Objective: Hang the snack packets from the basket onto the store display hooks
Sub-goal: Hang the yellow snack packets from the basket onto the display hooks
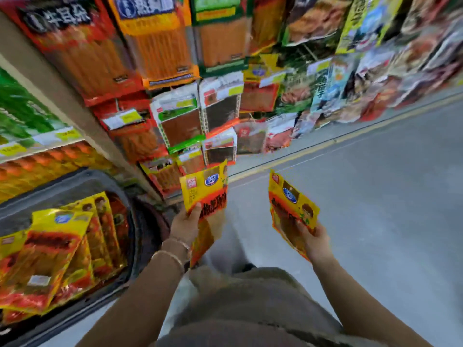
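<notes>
My left hand (185, 225) grips a yellow and red snack packet (205, 191) by its lower part, held upright just below the hanging display. A second packet of the same kind (290, 209) is gripped by my right hand (317, 242), out over the floor to the right. The dark grey basket (75, 182) sits at the lower left and holds several more yellow and red packets (50, 251). Rows of snack packets hang on the store display (220, 106) ahead; the hooks themselves are hidden behind them.
Shelves with price tags (67, 134) and orange goods run along the left. Grey floor (375, 196) with a yellow line stretches to the right. My lap in grey-brown clothing fills the bottom centre. The picture is blurred.
</notes>
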The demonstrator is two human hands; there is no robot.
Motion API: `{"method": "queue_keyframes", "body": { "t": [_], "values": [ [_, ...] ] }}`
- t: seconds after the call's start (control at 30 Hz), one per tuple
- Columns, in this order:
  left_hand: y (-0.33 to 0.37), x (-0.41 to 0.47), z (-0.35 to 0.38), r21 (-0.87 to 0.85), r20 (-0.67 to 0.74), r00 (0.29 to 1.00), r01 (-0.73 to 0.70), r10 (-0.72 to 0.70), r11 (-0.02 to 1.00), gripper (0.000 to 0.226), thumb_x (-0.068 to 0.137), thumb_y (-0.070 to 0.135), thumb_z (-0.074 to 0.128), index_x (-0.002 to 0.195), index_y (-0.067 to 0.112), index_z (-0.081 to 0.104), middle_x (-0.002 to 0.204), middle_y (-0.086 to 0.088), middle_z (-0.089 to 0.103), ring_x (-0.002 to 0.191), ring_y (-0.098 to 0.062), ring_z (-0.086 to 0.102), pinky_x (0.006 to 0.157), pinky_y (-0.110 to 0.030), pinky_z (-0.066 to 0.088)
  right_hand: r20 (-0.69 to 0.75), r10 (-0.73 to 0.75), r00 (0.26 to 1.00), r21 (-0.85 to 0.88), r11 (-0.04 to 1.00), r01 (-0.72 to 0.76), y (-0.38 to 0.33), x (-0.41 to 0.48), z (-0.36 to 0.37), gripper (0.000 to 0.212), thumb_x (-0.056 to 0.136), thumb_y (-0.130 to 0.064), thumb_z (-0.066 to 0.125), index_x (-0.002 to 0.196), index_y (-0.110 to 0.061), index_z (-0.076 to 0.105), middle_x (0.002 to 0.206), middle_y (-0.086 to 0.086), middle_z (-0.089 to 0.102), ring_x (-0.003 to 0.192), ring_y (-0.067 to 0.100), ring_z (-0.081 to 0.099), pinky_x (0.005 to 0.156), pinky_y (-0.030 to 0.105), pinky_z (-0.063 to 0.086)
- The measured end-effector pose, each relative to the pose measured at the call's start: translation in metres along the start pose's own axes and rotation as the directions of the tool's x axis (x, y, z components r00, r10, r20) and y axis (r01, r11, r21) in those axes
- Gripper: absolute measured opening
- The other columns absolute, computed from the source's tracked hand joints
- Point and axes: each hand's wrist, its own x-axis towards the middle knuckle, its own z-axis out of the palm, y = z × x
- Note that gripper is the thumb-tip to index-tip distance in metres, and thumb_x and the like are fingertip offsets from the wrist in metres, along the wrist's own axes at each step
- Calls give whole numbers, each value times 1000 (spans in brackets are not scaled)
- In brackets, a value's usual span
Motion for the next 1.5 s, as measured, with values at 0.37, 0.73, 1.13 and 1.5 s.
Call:
{"method": "queue_keyframes", "body": {
  "t": [0.37, 0.73, 1.13, 1.5],
  "values": [
    [62, 58, 93, 186, -27, 998, 54, -49, 981, 37, 92, 37, 54, 118, 10, 62, 120, -17, 61, 109, -37, 55, 86, -33, 38, -144, 132, 981, -90, 985, -146, 17, 83, -64, 19, 94, -36, 53, 80, -25, 61, 76, -9, 62, 71, 9, 57, 64, 25, 41],
    [257, 134, 156, 138, -51, 902, -419, 429, 898, 21, 88, 41, 58, 80, 25, 68, 73, 2, 61, 60, -2, 50, 61, -19, 35, -119, -242, 963, -168, 961, 220, -136, 250, -99, 32, 95, -43, 46, 83, -18, 61, 78, -2, 64, 76, 17, 58, 67, 27, 38],
    [460, 126, 123, -40, -290, 645, -746, 707, 664, 13, 85, 32, 65, 73, 36, 69, 71, 24, 68, 71, 8, 61, 68, -17, 47, -171, -778, 605, -87, 623, 777, -365, 339, -147, 23, 94, -51, 42, 78, -35, 49, 65, 0, 57, 60, 13, 51, 52, 21, 35],
    [538, 101, 88, -108, -530, 478, -857, 701, 504, 15, 81, 30, 64, 68, 24, 66, 58, 19, 67, 53, 5, 61, 48, -10, 45, -136, -882, 451, 210, 419, 883, -529, 378, -156, 34, 87, -43, 55, 74, -12, 55, 67, 3, 61, 63, 8, 52, 55, 30, 43]
  ]
}}
